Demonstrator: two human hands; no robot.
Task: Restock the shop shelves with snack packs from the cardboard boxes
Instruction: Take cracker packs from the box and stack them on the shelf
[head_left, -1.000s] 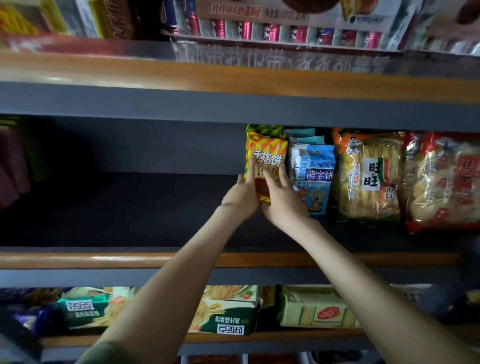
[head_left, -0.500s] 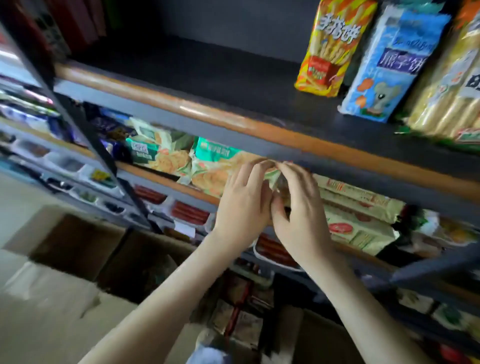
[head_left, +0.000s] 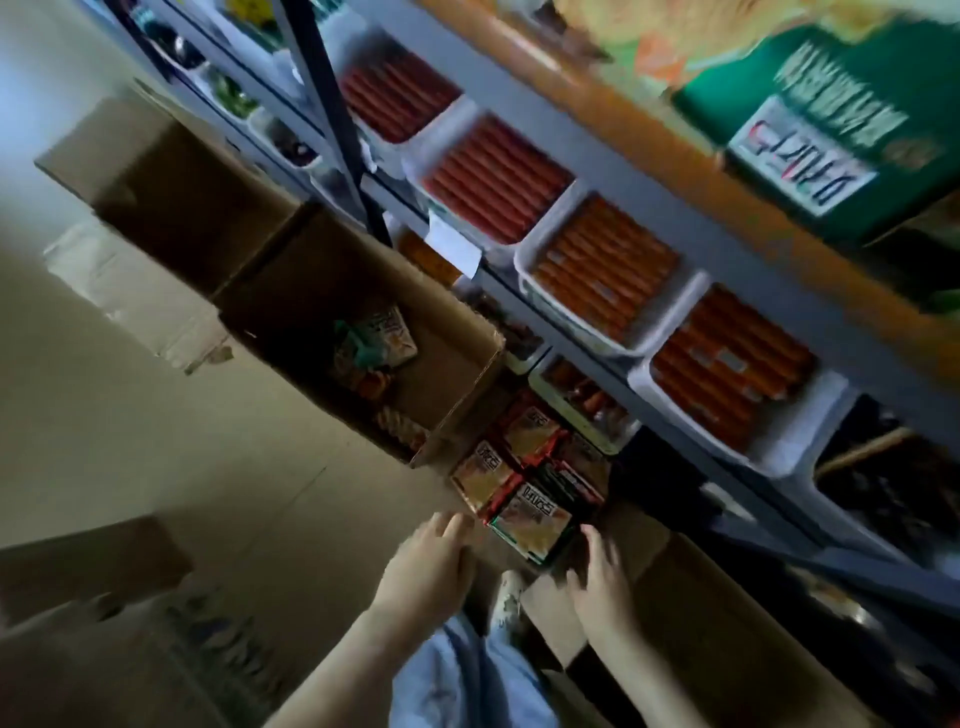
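Item: red-and-gold flat snack packs (head_left: 524, 483), stacked in near brown cardboard box (head_left: 691, 613) below shelves. Left hand (head_left: 426, 571), right hand (head_left: 602, 582): fingers released, empty. Risk: hurried two-handed grab slips, spilling packs.

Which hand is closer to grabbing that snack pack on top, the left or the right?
Probably the right hand: its fingers reach the near corner of the top snack pack in the cardboard box. The left hand hovers open beside the pile, not touching it.
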